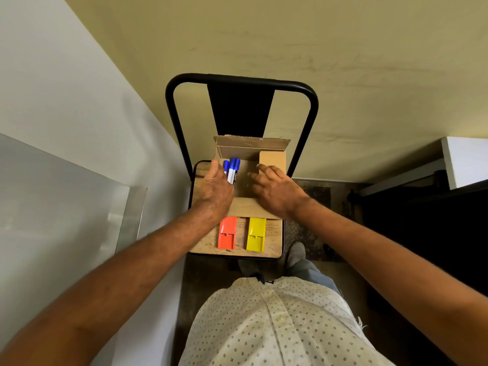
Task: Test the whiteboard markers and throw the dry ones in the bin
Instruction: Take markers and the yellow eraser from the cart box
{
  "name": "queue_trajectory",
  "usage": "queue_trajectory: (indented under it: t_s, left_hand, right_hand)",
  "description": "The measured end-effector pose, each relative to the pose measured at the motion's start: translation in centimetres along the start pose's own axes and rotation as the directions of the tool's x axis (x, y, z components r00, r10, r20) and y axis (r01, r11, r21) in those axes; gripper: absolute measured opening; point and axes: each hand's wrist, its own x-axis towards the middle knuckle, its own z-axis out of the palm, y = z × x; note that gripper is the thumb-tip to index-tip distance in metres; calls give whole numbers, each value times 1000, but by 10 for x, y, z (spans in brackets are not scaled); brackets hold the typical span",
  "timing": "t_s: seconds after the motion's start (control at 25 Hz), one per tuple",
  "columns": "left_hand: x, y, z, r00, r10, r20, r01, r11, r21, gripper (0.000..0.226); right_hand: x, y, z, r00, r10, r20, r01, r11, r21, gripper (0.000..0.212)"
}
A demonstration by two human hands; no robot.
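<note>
While both arms reach forward over the chair seat (200, 247) in the middle of the frame, the left hand (215, 188) grasps a bunch of blue-capped whiteboard markers (232, 169), caps pointing toward the top of the frame, just above the open cardboard box (250, 154). How many markers it holds is hard to count; at least two or three caps show. The right hand (277, 186) is released, fingers spread and relaxed, resting on or just over the box's right side near its folded flap; whether it touches I cannot tell.

Below the box, near the seat's front edge, an orange tray (227, 233) and a yellow tray (256, 235) lie side by side. No bin shows anywhere in the frame, and the pale board (52, 194) at the left edge may be the writing surface.

Several markers bunched in one hand could slip as it lifts, dropping back into the box or off the seat to the floor. The light box sits close to the chair back and could shift if the right hand presses its flap.
</note>
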Motion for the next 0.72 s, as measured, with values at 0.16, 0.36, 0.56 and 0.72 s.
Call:
queue_trajectory:
  t_s: [0.16, 0.36, 0.56, 0.72]
  left_hand:
    - [3, -3, -17, 998, 27, 64, -17, 990, -140, 51]
    - [7, -9, -9, 993, -25, 113, 51, 970, -236, 35]
    - [19, -4, 9, 997, -56, -56, 5, 753, -658, 32]
    - [37, 5, 27, 981, -190, 37, 97, 315, -944, 28]
  right_hand:
    - [7, 2, -6, 999, -33, 34, 35, 997, -64, 48]
    - [-8, 11, -23, 997, -31, -67, 24, 994, -111, 41]
    - [-14, 6, -43, 994, 93, 50, -83, 979, -185, 32]
    - [-6, 2, -54, 953, 267, 141, -220, 935, -278, 36]
